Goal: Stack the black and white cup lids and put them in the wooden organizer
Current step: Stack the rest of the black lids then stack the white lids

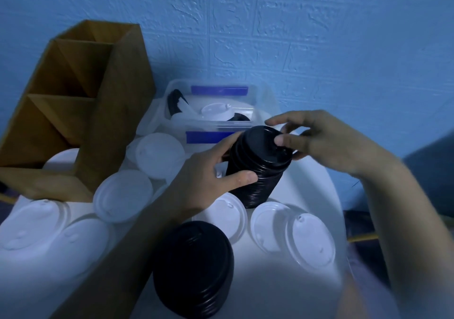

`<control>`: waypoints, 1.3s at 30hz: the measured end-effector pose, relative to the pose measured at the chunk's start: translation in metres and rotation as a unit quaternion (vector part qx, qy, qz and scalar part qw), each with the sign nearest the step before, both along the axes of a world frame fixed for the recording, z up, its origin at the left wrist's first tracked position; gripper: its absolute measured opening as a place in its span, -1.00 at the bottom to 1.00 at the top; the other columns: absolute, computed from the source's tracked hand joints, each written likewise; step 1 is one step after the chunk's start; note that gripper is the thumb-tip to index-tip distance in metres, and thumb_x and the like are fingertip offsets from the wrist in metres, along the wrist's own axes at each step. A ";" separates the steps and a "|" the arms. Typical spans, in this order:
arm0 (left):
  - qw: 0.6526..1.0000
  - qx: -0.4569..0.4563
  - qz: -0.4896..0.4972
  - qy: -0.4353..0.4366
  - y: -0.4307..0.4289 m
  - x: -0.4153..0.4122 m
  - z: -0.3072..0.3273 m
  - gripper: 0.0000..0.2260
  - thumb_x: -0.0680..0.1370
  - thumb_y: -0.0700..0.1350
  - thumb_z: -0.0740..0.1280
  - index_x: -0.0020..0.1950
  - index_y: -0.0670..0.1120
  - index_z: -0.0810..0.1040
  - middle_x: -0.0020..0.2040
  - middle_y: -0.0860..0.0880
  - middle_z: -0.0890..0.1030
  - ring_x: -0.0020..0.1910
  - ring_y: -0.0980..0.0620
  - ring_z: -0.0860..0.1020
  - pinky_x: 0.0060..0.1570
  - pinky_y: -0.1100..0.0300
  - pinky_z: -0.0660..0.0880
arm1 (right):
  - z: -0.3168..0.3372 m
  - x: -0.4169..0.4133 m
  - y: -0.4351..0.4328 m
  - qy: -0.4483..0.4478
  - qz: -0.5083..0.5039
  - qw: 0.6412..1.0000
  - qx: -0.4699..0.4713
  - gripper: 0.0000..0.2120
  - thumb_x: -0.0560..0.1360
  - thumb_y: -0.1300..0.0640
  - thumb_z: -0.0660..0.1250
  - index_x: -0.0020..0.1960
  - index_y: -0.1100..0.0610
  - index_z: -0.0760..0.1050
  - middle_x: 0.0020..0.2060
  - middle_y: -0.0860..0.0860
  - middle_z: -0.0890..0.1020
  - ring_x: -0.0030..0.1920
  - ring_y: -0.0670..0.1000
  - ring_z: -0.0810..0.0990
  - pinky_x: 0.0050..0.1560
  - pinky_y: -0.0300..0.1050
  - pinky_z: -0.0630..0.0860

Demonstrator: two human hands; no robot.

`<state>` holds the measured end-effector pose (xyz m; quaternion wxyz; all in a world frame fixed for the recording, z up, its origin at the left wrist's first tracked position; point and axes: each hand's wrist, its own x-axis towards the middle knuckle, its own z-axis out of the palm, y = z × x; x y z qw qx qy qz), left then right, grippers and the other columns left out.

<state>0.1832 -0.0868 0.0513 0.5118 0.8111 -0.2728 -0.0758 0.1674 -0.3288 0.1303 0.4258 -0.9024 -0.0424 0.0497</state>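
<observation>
A tall stack of black cup lids (258, 168) stands tilted on the white table (317, 183). My left hand (211, 178) grips the stack's side, thumb in front. My right hand (317, 139) rests its thumb and fingers on the top black lid. A second, shorter stack of black lids (194, 267) lies near the front. Several white lids (122, 195) lie scattered around both stacks. The wooden organizer (81, 107) stands at the back left with its compartments showing nothing inside; a white lid (61, 159) sits in front of its base.
A clear plastic bin (216, 107) with blue tape strips sits against the blue wall, holding more white and black lids. The table's curved right edge (344, 220) drops off to a dark floor.
</observation>
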 end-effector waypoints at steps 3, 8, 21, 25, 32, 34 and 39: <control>1.000 -0.009 0.004 -0.001 0.000 0.000 0.001 -0.35 0.40 0.24 0.46 0.47 0.32 0.36 0.27 0.33 0.58 0.33 0.28 0.50 0.42 -0.05 0.41 | -0.013 -0.012 0.011 -0.079 -0.015 0.996 -0.034 -0.69 0.61 0.11 0.36 0.21 -0.27 0.57 0.13 -0.14 0.63 -0.11 -0.13 0.65 0.07 -0.14 0.58; 1.000 -0.017 0.002 0.004 0.000 0.001 -0.001 -0.37 0.40 0.22 0.46 0.46 0.30 0.39 0.27 0.25 0.61 0.34 0.21 0.52 0.41 -0.09 0.41 | -0.016 -0.028 0.021 -0.071 0.034 0.996 -0.034 -0.64 0.58 -0.06 0.37 0.36 -0.16 0.54 0.21 -0.30 0.62 0.25 -0.21 0.57 0.29 -0.07 0.54; 1.000 -0.008 -0.006 0.009 0.001 0.004 -0.002 -0.34 0.40 -0.07 0.61 0.42 0.27 0.46 0.24 0.24 0.63 0.32 0.22 0.53 0.40 -0.09 0.42 | -0.012 -0.027 0.020 -0.038 0.076 0.992 -0.097 -0.39 0.41 -0.20 0.51 0.40 -0.31 0.38 0.29 -0.39 0.53 0.35 -0.25 0.46 0.44 0.00 0.39; 1.000 -0.014 -0.007 0.009 0.001 0.005 -0.001 -0.37 0.40 -0.06 0.61 0.41 0.27 0.48 0.23 0.23 0.64 0.31 0.20 0.55 0.38 -0.10 0.44 | -0.012 -0.026 0.019 -0.041 0.088 0.989 -0.114 -0.38 0.40 -0.23 0.49 0.40 -0.32 0.37 0.30 -0.35 0.53 0.35 -0.19 0.48 0.43 0.03 0.40; 1.000 -0.026 -0.006 0.017 0.001 0.006 -0.004 -0.39 0.37 -0.03 0.60 0.37 0.27 0.51 0.22 0.19 0.66 0.31 0.15 0.56 0.38 -0.12 0.44 | -0.011 -0.026 0.019 -0.043 0.091 0.989 -0.112 -0.43 0.41 -0.19 0.51 0.37 -0.30 0.40 0.28 -0.32 0.54 0.33 -0.15 0.49 0.40 0.04 0.41; 1.000 -0.024 -0.001 0.013 0.000 0.006 -0.004 -0.37 0.37 -0.02 0.62 0.38 0.27 0.50 0.22 0.19 0.66 0.31 0.15 0.56 0.37 -0.12 0.44 | -0.012 -0.027 0.021 -0.052 0.076 0.987 -0.130 -0.39 0.38 -0.27 0.48 0.38 -0.32 0.37 0.26 -0.35 0.53 0.31 -0.21 0.49 0.39 0.01 0.42; 1.000 -0.017 0.008 -0.008 0.000 0.000 -0.003 -0.37 0.38 -0.05 0.62 0.39 0.25 0.49 0.20 0.22 0.65 0.28 0.18 0.57 0.36 -0.07 0.46 | -0.012 -0.032 0.027 -0.067 0.053 0.983 -0.160 -0.43 0.39 -0.25 0.49 0.32 -0.31 0.34 0.13 -0.35 0.57 0.16 -0.22 0.54 0.28 -0.05 0.47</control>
